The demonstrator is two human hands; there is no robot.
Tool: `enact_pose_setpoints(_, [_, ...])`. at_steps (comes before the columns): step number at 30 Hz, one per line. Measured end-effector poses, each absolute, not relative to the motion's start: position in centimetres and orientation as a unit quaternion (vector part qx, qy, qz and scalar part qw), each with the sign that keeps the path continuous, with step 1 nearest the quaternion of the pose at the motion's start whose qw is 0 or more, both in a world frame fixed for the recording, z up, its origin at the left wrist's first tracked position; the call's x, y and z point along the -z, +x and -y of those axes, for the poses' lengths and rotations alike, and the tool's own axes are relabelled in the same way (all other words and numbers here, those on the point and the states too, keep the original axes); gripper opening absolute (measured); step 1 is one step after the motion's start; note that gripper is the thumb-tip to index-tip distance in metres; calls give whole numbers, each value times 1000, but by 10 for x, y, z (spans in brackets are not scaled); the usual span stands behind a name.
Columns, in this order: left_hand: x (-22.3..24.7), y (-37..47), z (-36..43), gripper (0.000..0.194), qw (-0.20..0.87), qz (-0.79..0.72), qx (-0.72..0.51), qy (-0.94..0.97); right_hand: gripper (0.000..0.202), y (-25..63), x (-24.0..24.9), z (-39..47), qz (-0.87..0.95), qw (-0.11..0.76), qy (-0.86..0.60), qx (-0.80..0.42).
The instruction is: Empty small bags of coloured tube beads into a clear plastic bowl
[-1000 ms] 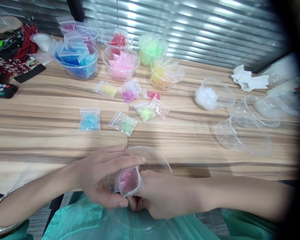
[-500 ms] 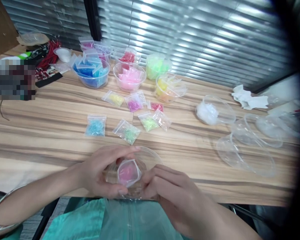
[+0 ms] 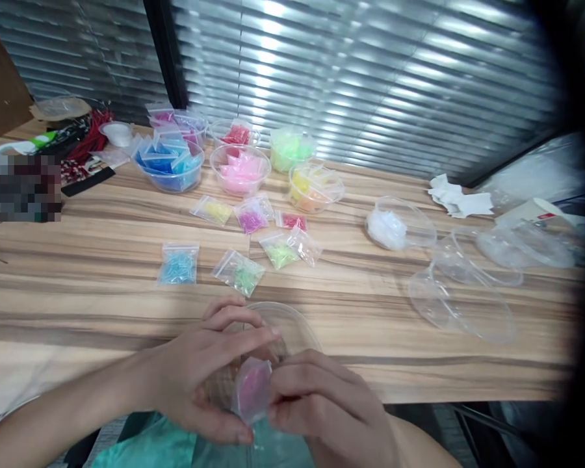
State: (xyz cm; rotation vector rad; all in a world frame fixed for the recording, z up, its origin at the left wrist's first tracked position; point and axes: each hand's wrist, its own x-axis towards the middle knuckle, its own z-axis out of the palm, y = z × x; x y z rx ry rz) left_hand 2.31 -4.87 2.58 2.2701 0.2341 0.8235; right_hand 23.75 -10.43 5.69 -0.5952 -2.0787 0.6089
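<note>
My right hand (image 3: 322, 403) pinches the edge of a small clear zip bag (image 3: 252, 390) with pink contents. The bag is tilted above a clear plastic bowl or lid (image 3: 297, 318) at the table's front edge. On the other side of the bag, my left hand (image 3: 209, 370) curves with its fingers apart and thumb low; whether it touches the bag or the bowl I cannot tell. Beyond my hands lie bags of blue beads (image 3: 178, 265), green beads (image 3: 246, 278), yellow-green beads (image 3: 280, 252), purple beads (image 3: 251, 218), yellow beads (image 3: 213, 210) and red beads (image 3: 292, 221).
Bowls of blue bags (image 3: 170, 179), pink bags (image 3: 240, 175) and yellow bags (image 3: 316, 192) stand along the back, among others. Clear empty containers (image 3: 461, 305) lie at right, near a bowl with white material (image 3: 387, 227). Red cords (image 3: 95, 133) are heaped back left.
The view has tilted up, so the table sits lower. My left fingers have spread away from the pink bag, which now tilts in my right hand, nearer my body.
</note>
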Motion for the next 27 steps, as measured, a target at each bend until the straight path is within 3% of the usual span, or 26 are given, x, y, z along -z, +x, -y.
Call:
enact_pose_setpoints(5, [-24, 21, 51, 83, 380, -99, -269, 879, 28, 233, -78, 102, 910, 298, -242, -156])
enact_pose_setpoints(14, [-23, 20, 53, 80, 404, -112, -258, 871, 29, 230, -65, 106, 927, 286, -236, -59])
enact_pose_setpoints(21, [-21, 19, 54, 80, 431, -123, -262, 855, 30, 227, -73, 108, 941, 226, -251, 13])
enact_pose_setpoints(27, [-22, 20, 53, 80, 412, -125, -249, 868, 32, 223, -71, 117, 917, 221, -326, -58])
